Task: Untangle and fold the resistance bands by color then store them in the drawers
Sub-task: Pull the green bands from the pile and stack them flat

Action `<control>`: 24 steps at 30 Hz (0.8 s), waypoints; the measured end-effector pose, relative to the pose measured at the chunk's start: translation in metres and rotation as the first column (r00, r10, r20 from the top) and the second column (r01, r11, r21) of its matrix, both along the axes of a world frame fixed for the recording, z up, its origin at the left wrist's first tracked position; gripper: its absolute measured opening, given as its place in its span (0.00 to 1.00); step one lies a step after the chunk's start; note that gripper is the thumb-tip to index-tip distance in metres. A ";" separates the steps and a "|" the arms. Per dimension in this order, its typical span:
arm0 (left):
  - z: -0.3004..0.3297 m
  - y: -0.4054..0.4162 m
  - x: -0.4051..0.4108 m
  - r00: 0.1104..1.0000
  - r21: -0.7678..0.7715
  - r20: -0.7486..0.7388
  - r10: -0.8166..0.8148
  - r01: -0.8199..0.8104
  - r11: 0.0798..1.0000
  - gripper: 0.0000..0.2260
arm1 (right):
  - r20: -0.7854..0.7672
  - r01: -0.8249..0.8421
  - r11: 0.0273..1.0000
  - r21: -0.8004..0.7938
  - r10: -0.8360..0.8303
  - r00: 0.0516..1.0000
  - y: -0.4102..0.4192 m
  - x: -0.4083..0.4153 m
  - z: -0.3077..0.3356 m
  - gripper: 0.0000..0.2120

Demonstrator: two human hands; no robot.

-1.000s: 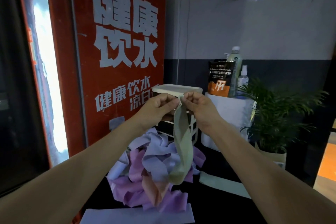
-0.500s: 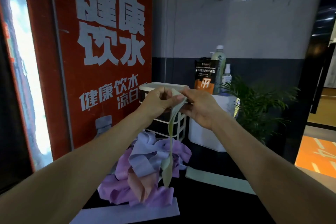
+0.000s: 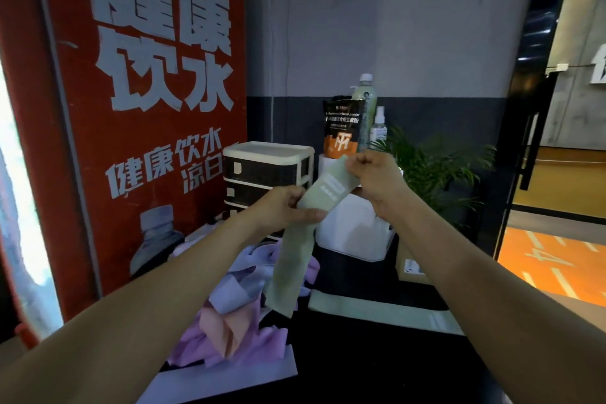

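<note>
On a black table (image 3: pixel 377 367), one white three-drawer plastic cabinet (image 3: pixel 267 174) stands at the far edge behind one tangled pile of purple, lilac and peach bands (image 3: pixel 226 315). Two hands, left hand (image 3: pixel 283 210) and right hand (image 3: pixel 377 175), pinch one pale green fabric resistance band (image 3: pixel 295 252) hanging above the pile.

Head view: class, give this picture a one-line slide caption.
Both hands, left hand and right hand, hold a green band above the tangled pile.

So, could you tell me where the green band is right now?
The green band is mid-frame, held up between the left hand and right hand, hanging over the tangled pile.
</note>
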State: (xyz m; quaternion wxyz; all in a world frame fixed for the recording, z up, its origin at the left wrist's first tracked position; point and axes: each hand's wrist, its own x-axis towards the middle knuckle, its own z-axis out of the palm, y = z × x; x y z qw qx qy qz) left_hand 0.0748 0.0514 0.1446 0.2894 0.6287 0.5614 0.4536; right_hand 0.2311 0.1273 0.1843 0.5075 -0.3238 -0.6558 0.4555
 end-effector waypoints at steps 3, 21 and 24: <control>-0.021 0.006 -0.005 0.991 -0.133 -0.117 -0.067 0.051 0.990 0.09 | -0.016 0.151 0.987 -0.051 -0.152 0.988 0.027 0.023 -0.016 0.10; -0.100 0.054 -0.017 0.842 -0.159 -0.511 0.172 -0.289 0.944 0.05 | 0.273 0.554 0.785 -0.277 -0.488 0.829 0.081 0.133 -0.172 0.09; -0.117 0.066 0.004 0.827 -0.018 -0.437 0.354 -0.401 0.916 0.05 | 0.400 0.607 0.771 -0.194 -0.503 0.766 0.077 0.146 -0.189 0.08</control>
